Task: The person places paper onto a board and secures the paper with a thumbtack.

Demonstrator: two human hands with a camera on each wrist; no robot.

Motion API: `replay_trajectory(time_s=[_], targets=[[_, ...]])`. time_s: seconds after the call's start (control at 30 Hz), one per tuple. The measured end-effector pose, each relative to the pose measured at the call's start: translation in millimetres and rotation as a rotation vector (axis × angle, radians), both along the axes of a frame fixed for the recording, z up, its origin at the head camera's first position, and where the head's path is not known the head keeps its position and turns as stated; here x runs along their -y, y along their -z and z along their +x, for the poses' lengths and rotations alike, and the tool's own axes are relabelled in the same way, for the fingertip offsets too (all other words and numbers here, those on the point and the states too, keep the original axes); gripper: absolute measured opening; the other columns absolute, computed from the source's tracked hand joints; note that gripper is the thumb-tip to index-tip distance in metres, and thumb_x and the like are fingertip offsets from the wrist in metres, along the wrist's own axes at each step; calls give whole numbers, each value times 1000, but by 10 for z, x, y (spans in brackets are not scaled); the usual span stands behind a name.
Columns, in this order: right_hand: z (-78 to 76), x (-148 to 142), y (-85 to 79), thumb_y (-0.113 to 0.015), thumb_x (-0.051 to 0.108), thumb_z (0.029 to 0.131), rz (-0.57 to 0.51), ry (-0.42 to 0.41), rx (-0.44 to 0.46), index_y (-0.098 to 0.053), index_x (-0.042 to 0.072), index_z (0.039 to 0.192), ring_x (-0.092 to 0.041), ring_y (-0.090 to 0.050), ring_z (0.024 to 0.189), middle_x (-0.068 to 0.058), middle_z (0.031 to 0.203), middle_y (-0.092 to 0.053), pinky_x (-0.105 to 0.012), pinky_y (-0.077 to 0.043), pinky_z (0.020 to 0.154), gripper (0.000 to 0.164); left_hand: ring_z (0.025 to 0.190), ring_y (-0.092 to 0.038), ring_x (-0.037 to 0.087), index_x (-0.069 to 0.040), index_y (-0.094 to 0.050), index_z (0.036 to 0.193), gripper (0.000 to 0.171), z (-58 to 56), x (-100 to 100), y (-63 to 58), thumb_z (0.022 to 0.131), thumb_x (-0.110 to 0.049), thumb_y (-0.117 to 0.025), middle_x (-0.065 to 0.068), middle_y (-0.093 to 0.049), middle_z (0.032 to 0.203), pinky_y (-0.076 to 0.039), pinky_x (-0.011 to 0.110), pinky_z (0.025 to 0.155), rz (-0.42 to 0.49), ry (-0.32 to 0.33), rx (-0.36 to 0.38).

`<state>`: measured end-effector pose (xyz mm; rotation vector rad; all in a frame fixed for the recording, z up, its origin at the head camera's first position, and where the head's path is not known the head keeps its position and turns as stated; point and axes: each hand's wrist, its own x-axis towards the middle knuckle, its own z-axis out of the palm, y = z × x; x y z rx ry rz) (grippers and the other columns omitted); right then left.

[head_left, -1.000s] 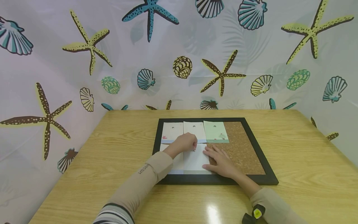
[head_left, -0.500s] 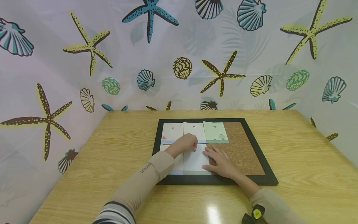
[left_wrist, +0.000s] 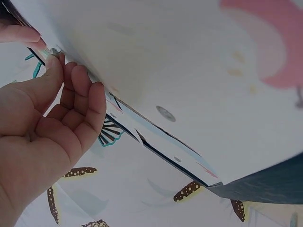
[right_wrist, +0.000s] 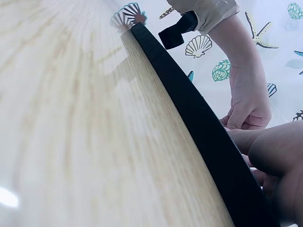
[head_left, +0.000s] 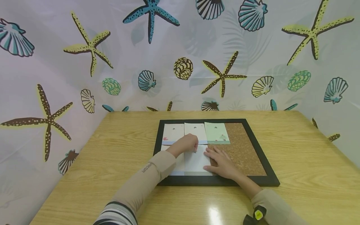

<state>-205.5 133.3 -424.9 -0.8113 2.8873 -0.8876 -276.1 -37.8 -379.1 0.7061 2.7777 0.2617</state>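
Observation:
A silver thumbtack (head_left: 195, 152) is pinched between the thumb and finger of my left hand (head_left: 187, 143). It meets the upper middle of a white paper sheet (head_left: 197, 164) in the lower row of a black-framed corkboard (head_left: 242, 153). In the left wrist view the tack (left_wrist: 55, 52) shows at the thumb tip, the other fingers curled beside it. My right hand (head_left: 223, 163) lies with fingers spread on the sheet's right edge and the cork beside it. My left forearm partly hides another sheet (head_left: 177, 165) to the left.
Along the board's top row hang two white sheets (head_left: 174, 132) and a pale green sheet (head_left: 217, 134), each with a tack near its top. Bare cork shows at the right. The board lies on a wooden table (head_left: 129, 131), with a shell-patterned cloth (head_left: 166, 47) behind.

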Motion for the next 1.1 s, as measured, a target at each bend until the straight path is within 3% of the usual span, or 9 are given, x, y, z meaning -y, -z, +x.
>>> replay_trajectory(time_s=[0.27,0.63,1.1], targets=[[9,-11,15,-67,30,79,-13,-8,17,-51,0,124,-41,-17,128,-17,135,-38,-58,-7,99,57,66,-49,13,-9,-63,71,13,-16,-29,33,84,-7,-61,-1,-56,69,-40,21,65,-14,-6,6],[9,-9,-10,-67,29,80,-15,-12,1,-51,-1,123,-42,-19,128,-18,134,-39,-59,-9,99,55,65,-48,13,-8,-60,74,12,-37,-48,-2,80,-15,-68,-1,-55,67,-40,22,63,-26,-71,43],[10,-3,-18,-67,29,79,-14,-9,-1,-51,-1,123,-42,-18,128,-18,134,-39,-59,-9,99,56,62,-48,13,-7,-60,73,13,-95,-42,73,78,-14,-69,-1,-54,65,-39,21,60,0,-58,28]])
